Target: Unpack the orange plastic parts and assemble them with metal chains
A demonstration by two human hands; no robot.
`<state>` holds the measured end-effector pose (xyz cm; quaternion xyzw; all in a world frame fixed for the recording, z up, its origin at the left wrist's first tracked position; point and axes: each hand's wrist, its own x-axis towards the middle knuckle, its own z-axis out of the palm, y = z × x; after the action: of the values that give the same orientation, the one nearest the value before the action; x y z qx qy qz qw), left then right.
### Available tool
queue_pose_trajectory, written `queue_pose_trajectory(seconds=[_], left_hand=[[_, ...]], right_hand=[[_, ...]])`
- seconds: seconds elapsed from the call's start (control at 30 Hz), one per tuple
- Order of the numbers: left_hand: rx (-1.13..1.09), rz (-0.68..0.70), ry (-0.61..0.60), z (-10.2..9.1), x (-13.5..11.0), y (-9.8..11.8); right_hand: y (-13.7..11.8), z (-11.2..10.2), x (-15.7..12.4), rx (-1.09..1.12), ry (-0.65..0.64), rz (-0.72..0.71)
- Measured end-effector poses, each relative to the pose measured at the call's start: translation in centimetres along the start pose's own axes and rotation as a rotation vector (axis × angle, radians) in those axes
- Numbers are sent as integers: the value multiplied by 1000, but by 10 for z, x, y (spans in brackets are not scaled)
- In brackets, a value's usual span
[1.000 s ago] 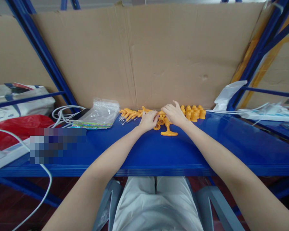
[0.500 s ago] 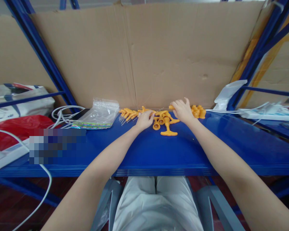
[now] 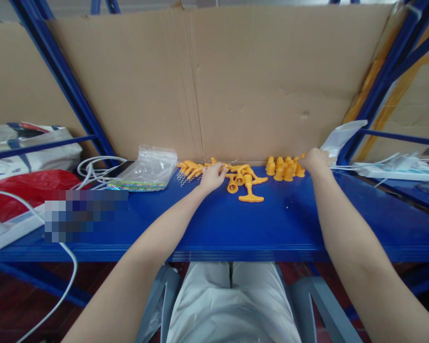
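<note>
My left hand (image 3: 212, 177) is closed at the pile's edge, its fingers pinched on a yellow corkscrew handle whose metal spiral (image 3: 235, 162) seems to stick out to the right; the fingers hide most of it. Beside it, yellow T-shaped corkscrew pieces (image 3: 250, 197) lie loosely, some with their open round ends toward me. To its left are more yellow handles (image 3: 189, 168) and bare metal spirals (image 3: 183, 179). My right hand (image 3: 317, 160) is closed around a yellow sleeve (image 3: 302, 156), mostly covered, at the right end of several upright yellow sleeves (image 3: 279, 169).
Clear plastic bags (image 3: 152, 166) lie at left on the blue table (image 3: 250, 228). Cardboard (image 3: 250, 85) stands behind. A white plastic piece (image 3: 343, 136) leans near the right post. White cables (image 3: 89, 169), a red bag (image 3: 32, 188) and a power strip (image 3: 396, 170) flank the sides.
My right hand has moved right, from above the corkscrew pieces to the far end of the upright sleeves, carrying a yellow piece. My left hand has shifted only slightly.
</note>
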<state>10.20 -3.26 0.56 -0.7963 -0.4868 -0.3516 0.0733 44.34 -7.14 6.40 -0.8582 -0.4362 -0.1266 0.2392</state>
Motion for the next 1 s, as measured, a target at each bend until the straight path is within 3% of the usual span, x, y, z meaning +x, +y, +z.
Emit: queue_pose_trajectory(seconds=[0.13,0.33,0.5,0.8,1.0], left_hand=[[7,-11,-15,-1,0,1],[-12,-9,-3,-1,0,1],[-7,-21,-7,-3,-1,3],[20,-44,8,-16,-3,11],[-65,-83,-28,-10,1,3]], right_hand=[[6,6,3,-48,-224,36],[2,5,-3,-133,-298,51],[-2,-1,-9,-146,-294,47],[2,9,-7,-90,-200,24],[3,14,-3,-75,-111,2]])
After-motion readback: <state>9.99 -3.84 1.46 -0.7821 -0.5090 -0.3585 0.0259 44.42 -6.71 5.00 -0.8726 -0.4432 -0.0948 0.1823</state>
